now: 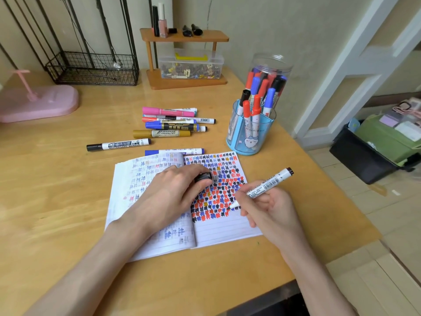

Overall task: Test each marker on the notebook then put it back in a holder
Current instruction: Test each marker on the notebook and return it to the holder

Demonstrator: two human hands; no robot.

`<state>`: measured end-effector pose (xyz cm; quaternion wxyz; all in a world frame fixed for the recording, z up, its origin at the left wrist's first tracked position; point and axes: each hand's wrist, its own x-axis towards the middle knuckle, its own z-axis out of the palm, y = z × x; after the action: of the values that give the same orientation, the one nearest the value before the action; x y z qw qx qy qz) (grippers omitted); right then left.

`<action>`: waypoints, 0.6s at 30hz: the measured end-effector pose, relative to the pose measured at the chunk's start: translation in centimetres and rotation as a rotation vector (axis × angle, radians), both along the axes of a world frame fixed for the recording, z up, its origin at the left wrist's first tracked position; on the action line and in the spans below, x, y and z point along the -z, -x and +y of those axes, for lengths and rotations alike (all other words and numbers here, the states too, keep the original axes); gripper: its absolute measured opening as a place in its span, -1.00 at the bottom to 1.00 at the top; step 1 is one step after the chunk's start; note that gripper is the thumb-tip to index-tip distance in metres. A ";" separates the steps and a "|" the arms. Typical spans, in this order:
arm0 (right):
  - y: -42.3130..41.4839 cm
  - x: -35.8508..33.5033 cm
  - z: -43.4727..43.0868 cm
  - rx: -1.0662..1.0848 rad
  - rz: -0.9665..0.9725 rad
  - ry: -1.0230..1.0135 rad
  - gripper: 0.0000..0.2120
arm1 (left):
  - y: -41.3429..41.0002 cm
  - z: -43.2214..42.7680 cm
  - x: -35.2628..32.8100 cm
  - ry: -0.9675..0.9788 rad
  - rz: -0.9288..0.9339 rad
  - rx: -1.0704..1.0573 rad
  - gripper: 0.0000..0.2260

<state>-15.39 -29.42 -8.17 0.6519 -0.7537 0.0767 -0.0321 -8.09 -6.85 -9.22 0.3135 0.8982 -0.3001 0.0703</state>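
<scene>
An open notebook (218, 233) lies on the wooden desk, its right page crowded with black, red and blue marks. My right hand (271, 208) holds a white marker (264, 185) with its tip touching the page at the lower edge of the marks. My left hand (173, 192) rests on the notebook and grips a black cap (203, 177). Several loose markers (170, 124) lie beyond the notebook. A blue holder (249, 135) with markers stands at the right, with a clear jar (268, 74) of markers behind it.
A wooden shelf (184, 39) with a clear parts box (191, 65) stands at the back. A wire basket (93, 67) sits back left, a pink stand (38, 103) at the far left. The desk's right edge drops to the floor, where a black bin (364, 156) sits.
</scene>
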 end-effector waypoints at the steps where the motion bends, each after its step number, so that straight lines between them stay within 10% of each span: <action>1: 0.2 0.2 0.0 0.019 -0.014 0.012 -0.92 | 0.0 0.0 0.0 -0.002 -0.005 0.001 -0.69; 18: 0.5 1.0 0.3 0.020 -0.076 0.137 -0.88 | 0.0 0.3 -0.2 -0.045 -0.053 -0.020 -0.72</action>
<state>-15.86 -29.09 -9.17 0.6009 -0.7940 0.0568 -0.0724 -8.12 -6.51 -8.98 0.2844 0.9058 -0.3007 0.0906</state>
